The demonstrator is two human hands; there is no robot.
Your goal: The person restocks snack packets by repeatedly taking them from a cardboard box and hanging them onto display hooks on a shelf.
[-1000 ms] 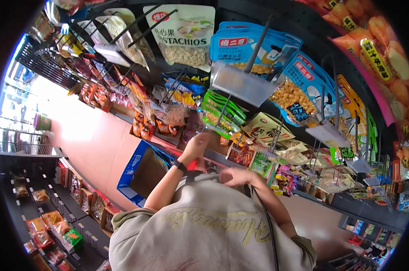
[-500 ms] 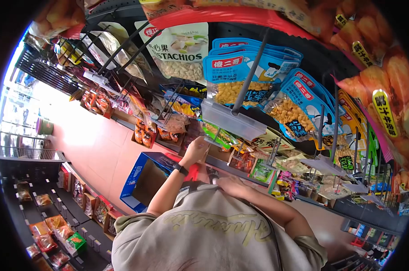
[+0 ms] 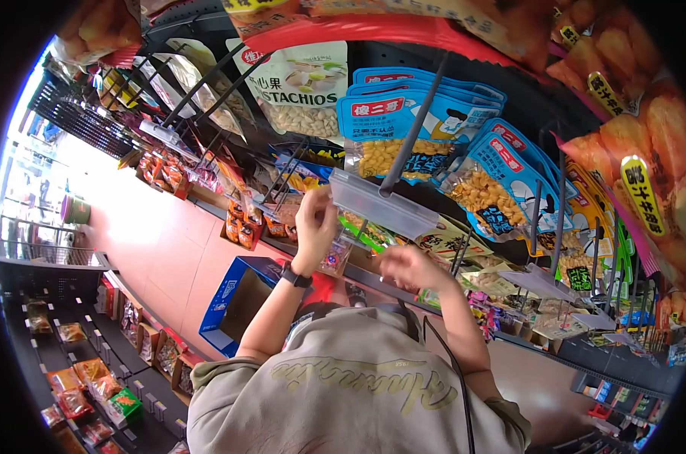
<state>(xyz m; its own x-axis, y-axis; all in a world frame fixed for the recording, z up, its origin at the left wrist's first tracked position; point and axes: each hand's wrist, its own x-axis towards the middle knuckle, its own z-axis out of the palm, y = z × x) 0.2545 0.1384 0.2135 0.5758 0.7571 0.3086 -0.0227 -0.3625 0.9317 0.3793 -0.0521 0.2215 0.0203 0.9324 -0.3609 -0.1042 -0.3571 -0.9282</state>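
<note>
My left hand [image 3: 315, 227], with a dark watch [image 3: 295, 275] on the wrist, is raised to the left end of a clear plastic label holder [image 3: 381, 204]. Its fingers are curled closed at that edge. The holder sits at the front of a dark metal display hook [image 3: 417, 125]. Lower and to the right, my right hand [image 3: 415, 269] is slightly blurred, its fingers loosely apart and nothing visible in them. Blue snack bags with a window of yellow pieces [image 3: 392, 157] hang behind the holder. A green packet [image 3: 366, 234] shows between my hands.
A pistachio bag [image 3: 301, 91] hangs left of the blue bags. Large orange snack bags [image 3: 646, 166] crowd the upper right. Several bare hooks stick out toward me. On the floor stands an open blue carton [image 3: 233, 306]; a dark shelf with packets [image 3: 82, 363] lies lower left.
My left hand has risen to the label holder's left end. My right hand has come up from near my body toward the shelf. The view has shifted slightly.
</note>
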